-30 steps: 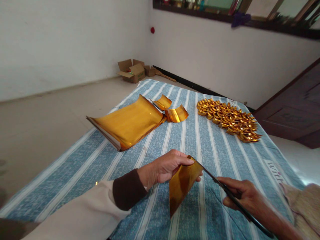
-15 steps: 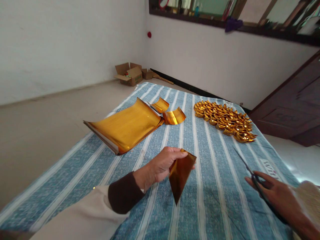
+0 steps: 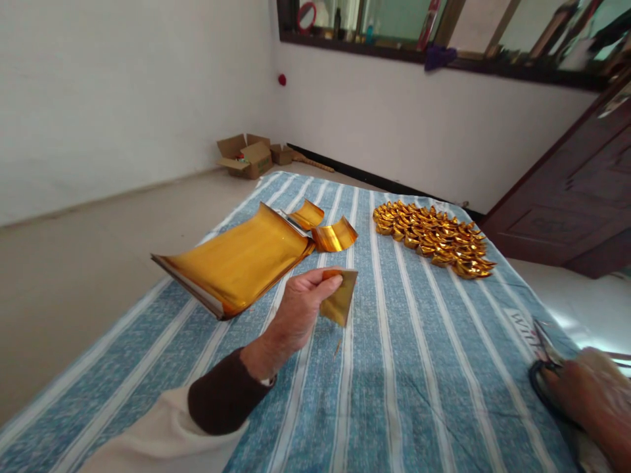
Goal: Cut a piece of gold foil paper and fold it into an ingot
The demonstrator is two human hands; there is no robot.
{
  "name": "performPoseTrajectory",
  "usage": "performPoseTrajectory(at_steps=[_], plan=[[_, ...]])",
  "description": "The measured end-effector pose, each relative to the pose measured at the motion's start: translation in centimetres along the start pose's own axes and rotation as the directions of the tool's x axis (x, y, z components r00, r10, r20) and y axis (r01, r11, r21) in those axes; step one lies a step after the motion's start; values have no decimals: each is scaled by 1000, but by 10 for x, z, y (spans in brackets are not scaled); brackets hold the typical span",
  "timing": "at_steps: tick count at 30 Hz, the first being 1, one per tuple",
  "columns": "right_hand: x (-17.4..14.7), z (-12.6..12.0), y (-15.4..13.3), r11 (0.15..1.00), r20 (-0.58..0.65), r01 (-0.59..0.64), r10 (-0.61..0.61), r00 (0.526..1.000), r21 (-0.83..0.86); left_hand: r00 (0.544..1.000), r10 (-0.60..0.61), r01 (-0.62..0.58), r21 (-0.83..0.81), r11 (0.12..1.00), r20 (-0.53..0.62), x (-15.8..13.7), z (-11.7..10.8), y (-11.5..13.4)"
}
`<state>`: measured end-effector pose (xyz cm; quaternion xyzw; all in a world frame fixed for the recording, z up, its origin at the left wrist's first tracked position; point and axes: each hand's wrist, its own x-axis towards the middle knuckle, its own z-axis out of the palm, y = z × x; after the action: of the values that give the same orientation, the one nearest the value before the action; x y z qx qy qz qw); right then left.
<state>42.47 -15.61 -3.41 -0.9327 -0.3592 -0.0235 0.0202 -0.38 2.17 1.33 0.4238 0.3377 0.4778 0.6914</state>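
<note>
My left hand [image 3: 303, 302] pinches a folded piece of gold foil paper [image 3: 341, 303] between thumb and fingers, just above the cloth. At the right side of the table, my right hand [image 3: 574, 391], blurred by motion, has dark-handled scissors [image 3: 541, 348] in its grip; the blades point away from me. A curved stack of gold foil sheets [image 3: 241, 256] lies beyond my left hand, with smaller curled gold pieces [image 3: 336, 235] beside its far end. Many shiny folded gold paper ingots [image 3: 431, 233] stand in close rows at the far right.
A blue-and-white striped cloth [image 3: 394, 368] covers the table. On the floor behind stands an open cardboard box [image 3: 251, 161] near the wall. A brown wooden door [image 3: 557, 190] is at the right, and objects line a window ledge [image 3: 394, 49].
My right hand has carried the scissors right, toward the table edge. The foil piece in my left hand has turned and looks shorter, its long lower point no longer showing.
</note>
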Motion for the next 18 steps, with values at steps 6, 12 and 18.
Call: performPoseTrajectory(at_steps=[6,12,18], plan=[[-30,-14,-65,979,33,198,-199,979,42,993,-23,17,49,999,114,-4,0,-2],[-113,-15,-210,412,-148,552,-689,709,725,980,-50,27,119,993,192,-10,3,-12],[-116,-19,-262,180,-402,707,-716,571,684,946,24,-64,113,992,322,-15,0,-14]])
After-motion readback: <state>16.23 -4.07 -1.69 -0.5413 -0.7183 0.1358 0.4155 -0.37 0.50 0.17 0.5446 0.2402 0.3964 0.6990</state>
